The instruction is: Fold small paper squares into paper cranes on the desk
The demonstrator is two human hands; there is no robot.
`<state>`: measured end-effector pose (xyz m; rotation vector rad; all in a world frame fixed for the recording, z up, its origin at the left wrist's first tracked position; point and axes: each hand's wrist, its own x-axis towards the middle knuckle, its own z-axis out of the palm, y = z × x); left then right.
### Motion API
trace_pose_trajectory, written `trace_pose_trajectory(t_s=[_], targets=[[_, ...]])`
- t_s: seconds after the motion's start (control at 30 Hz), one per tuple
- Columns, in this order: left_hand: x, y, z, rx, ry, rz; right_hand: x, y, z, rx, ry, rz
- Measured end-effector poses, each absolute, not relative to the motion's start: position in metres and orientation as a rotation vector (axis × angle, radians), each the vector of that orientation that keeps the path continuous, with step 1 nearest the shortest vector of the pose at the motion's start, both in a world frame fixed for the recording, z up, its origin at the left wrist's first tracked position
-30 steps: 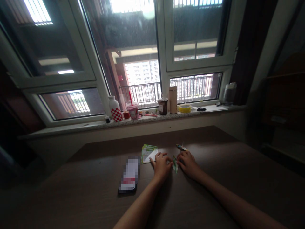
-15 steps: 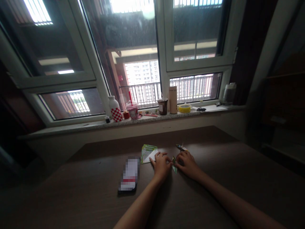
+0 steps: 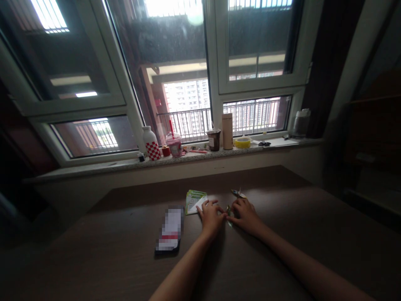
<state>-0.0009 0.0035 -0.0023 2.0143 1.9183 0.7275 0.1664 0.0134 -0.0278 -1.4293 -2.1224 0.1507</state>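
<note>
Between my two hands on the dark brown table [image 3: 119, 234] is a small folded paper piece [image 3: 229, 210], greenish with a pale lower tip. My left hand [image 3: 213, 217] pinches its left side between thumb and finger, the other fingers spread over the table. From the other side my right hand [image 3: 246, 214] presses thumb and fingertips on the same piece, hiding part of it. Just left of my left hand lies a stack of green and white printed sheets [image 3: 192, 202]. Beyond my right hand rests another small folded paper piece [image 3: 239, 194], dark and pale.
A phone [image 3: 171, 230] lies left of my left forearm, its screen blurred. Along the windowsill [image 3: 188, 157] stand a checkered bottle [image 3: 153, 146], a pink drink cup [image 3: 174, 144], a brown cup [image 3: 214, 140], a tan flask [image 3: 227, 131], yellow tape [image 3: 242, 143] and scissors [image 3: 265, 144].
My right thumb has shifted slightly left and down, nearer my left fingertips. Less of the folded paper piece shows now. The other things have stayed in place.
</note>
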Motion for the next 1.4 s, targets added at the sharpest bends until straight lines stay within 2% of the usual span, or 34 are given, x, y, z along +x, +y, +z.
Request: trace_pose_trajectory(t_s=[0.77,1.4], targets=[[-0.001,0.005,-0.004,1.951,1.895,0.807,0.182,0.011,-0.019,-1.33,-2.212,0.395],[-0.001,0.005,-0.006,1.983,1.76,0.871,0.174,0.027,-0.025,-1.079,-1.871,0.552]])
